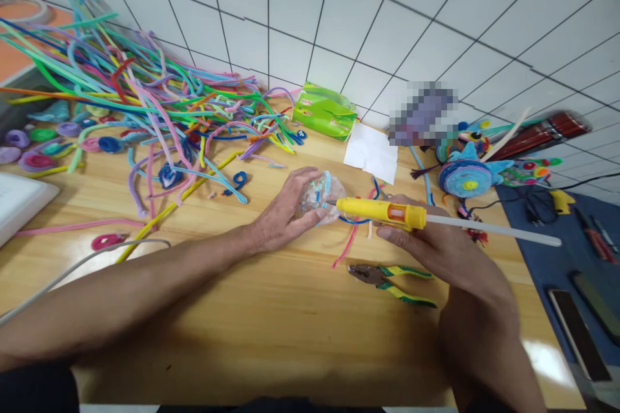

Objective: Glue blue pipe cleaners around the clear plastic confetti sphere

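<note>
My left hand (283, 216) is closed around the side of a clear, rounded piece (335, 188) with small blue and other coloured bits on it. What the piece is made of is hard to tell. In my right hand (436, 242) is a yellow hot glue gun (363, 208), its nozzle pointing left and at the clear piece. A long white glue stick (494, 230) sticks out of the gun's back end. Pink pipe cleaner pieces (345, 248) lie under the gun. Nearer to me, pliers (372, 274) with yellow and green handles rest on the table.
A tangled heap of pipe cleaners (145, 97) spreads over the left side. A green packet (324, 111) and white paper (372, 151) lie by the tiled wall. On the right are a blue fish-like craft figure (465, 177), a red flask (542, 132) and a phone (578, 333).
</note>
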Available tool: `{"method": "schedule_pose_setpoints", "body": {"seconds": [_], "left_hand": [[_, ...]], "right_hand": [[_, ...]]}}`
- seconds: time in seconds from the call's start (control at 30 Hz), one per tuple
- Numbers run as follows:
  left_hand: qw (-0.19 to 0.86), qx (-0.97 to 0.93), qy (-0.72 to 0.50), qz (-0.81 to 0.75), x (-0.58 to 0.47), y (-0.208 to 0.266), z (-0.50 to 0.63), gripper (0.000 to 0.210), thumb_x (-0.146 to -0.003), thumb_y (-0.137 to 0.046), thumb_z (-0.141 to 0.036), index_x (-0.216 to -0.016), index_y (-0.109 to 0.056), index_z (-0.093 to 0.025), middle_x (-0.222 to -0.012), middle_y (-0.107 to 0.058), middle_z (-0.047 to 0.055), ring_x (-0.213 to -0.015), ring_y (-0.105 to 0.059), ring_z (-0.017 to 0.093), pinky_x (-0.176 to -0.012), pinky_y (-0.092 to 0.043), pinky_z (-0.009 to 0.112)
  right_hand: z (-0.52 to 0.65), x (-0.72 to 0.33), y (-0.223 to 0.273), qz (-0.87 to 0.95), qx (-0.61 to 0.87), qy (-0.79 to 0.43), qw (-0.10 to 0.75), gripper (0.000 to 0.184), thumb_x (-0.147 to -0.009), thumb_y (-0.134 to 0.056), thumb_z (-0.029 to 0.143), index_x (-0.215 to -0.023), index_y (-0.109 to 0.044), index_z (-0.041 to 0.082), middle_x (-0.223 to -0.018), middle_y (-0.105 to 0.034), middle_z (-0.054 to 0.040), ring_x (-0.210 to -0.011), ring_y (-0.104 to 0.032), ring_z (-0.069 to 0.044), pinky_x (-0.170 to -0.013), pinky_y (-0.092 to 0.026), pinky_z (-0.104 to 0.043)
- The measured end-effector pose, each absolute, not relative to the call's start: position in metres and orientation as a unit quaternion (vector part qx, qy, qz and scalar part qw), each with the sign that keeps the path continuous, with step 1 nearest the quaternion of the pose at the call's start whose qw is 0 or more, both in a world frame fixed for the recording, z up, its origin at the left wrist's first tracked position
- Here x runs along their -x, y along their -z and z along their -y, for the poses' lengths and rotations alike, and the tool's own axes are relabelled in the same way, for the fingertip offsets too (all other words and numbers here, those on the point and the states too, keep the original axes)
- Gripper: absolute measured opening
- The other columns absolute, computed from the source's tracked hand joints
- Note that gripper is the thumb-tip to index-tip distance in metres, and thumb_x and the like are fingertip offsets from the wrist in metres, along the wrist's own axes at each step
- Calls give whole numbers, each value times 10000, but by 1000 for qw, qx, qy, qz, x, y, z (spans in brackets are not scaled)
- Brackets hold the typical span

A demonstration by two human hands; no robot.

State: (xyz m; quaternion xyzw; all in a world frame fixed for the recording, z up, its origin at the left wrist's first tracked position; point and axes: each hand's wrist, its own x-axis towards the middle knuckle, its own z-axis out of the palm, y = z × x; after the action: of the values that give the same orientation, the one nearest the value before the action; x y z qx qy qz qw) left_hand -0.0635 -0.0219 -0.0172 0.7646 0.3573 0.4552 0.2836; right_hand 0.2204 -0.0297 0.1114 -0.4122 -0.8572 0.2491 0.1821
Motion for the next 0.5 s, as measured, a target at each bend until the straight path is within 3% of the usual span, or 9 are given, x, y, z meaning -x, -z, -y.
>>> {"method": "schedule_pose_setpoints", "body": {"seconds": [0.23,0.5], "left_hand": [[277,-766,-467,-345,63,18,21,604,-1038,-615,-386,-1571,-374,-239,-1540,-492,176,-1508,-455,329,-1277,-417,565],[273,-768,-470,-339,63,19,20,607,-1038,-629,-386,-1569,-374,-240,-1534,-490,181,-1500,-459,335,-1263,-432,567]], "right_hand": [[30,-221,-111,869,416,-219,154,277,-1065,-605,482,-984,-709,239,-902,-731,-42,-750,-676,-204,-664,-504,-315],[32,-217,-119,879,406,-207,141,263,-1086,-570,437,-957,-666,229,-890,-731,-42,-746,-689,-212,-661,-525,-321]]}}
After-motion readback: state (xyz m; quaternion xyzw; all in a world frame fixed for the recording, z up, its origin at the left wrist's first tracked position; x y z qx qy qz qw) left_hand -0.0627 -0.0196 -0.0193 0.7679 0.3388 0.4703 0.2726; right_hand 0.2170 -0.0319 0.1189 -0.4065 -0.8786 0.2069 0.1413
